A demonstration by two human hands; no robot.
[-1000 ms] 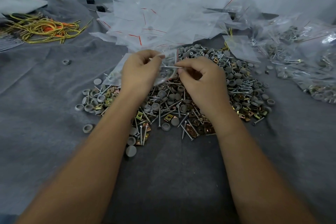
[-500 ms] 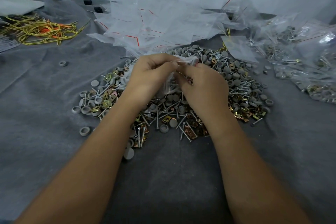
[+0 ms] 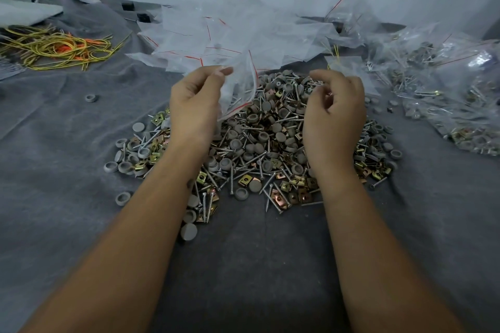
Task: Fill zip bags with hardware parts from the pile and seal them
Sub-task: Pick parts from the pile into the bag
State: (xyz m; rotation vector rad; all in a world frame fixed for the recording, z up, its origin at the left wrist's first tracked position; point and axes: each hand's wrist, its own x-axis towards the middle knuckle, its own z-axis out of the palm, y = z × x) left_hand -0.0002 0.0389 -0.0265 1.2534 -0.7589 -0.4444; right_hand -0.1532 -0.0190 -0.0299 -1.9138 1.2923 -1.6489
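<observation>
A pile of hardware lies on the grey cloth: grey round caps, silver screws and brass-coloured clip nuts. My left hand hovers over the pile's left side and pinches a clear zip bag with a red stripe between thumb and fingers. The bag hangs tilted, and a few screws show through it. My right hand is over the pile's right side, apart from the bag, fingers loosely curled. Nothing shows in it.
A heap of empty clear zip bags lies behind the pile. Filled bags are stacked at the right. Yellow and orange wires lie at the far left, with a loose grey cap nearby. Grey cloth covers the table.
My hands were together at the bag, the right one pushing a screw in. They have now parted: the right hand moved right off the bag, while the left hand keeps the bag.
</observation>
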